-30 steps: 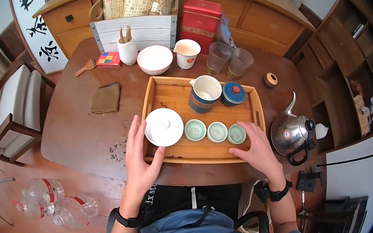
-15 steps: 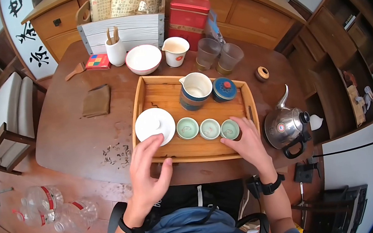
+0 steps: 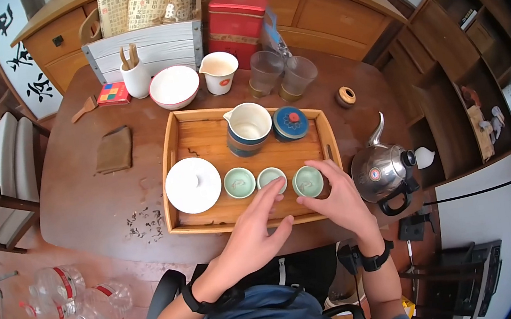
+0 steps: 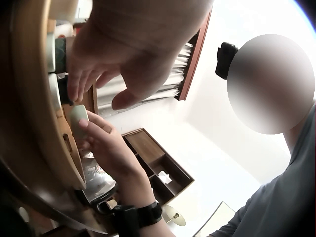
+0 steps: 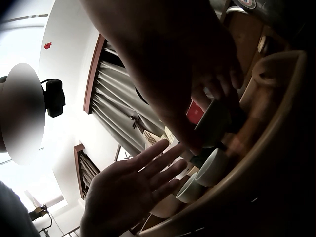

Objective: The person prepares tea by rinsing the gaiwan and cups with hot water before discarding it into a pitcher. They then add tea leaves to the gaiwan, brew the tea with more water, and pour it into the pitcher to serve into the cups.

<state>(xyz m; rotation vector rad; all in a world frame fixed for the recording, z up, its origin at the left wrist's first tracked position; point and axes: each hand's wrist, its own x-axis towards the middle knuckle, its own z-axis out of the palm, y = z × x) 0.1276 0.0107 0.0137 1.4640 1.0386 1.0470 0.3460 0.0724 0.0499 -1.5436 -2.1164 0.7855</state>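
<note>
Pale green and shiny, the small cup (image 3: 307, 182) is between the thumb and fingers of my right hand (image 3: 343, 205). I pinch it by its sides, and it looks lifted a little off the wooden tray (image 3: 200, 230). My left hand (image 3: 254, 225) holds nothing. Its fingers are quite straight, with the thumb apart, and the tips are over the middle cup (image 3: 269, 177); I can't tell if they touch it. To the left of those fingertips is another little cup (image 3: 240, 183), and farther left is a white lid (image 3: 193, 186). The metal kettle (image 3: 381, 172) is just to the right of my right hand. I think my cup is light and hard, but it could chip or break if it drops. Its smooth side may be slippery, so the best hold is a gentle pinch on two sides, just under the rim.
</note>
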